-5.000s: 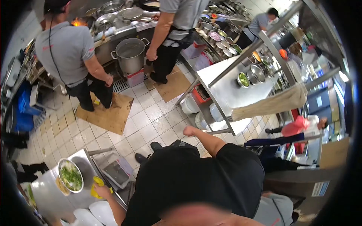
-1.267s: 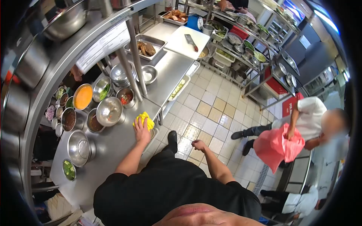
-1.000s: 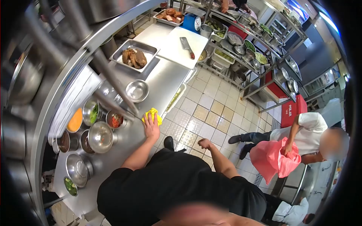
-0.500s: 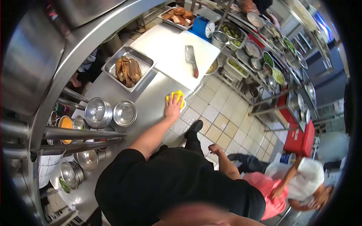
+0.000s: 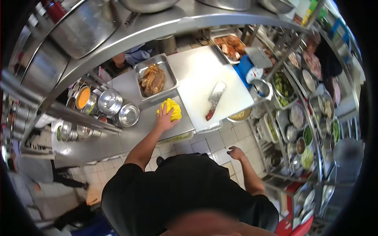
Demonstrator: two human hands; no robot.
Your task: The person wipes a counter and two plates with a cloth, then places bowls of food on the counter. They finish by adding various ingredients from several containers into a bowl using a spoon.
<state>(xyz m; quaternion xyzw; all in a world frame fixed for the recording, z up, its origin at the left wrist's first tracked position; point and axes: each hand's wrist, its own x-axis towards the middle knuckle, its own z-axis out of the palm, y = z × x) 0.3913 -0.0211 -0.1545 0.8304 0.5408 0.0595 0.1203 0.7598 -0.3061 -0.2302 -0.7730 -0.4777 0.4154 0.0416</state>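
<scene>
Yellow crumpled cloth [image 5: 170, 108] sits flat under the pressing left hand [image 5: 165, 120], loosely curled right hand [image 5: 235, 152] holds nothing, and that red-handled steel cleaver [image 5: 214, 100] just beyond could probably get bumped.

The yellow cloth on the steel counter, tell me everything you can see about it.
The yellow cloth is a bright, soft-looking rag, bunched into a crumpled wad rather than spread flat. It lies on the steel counter, just below the metal tray of roasted meat and close beside the left edge of the white cutting board. The left hand presses down on its lower part with fingers spread. Nothing else seems to touch it.
</scene>
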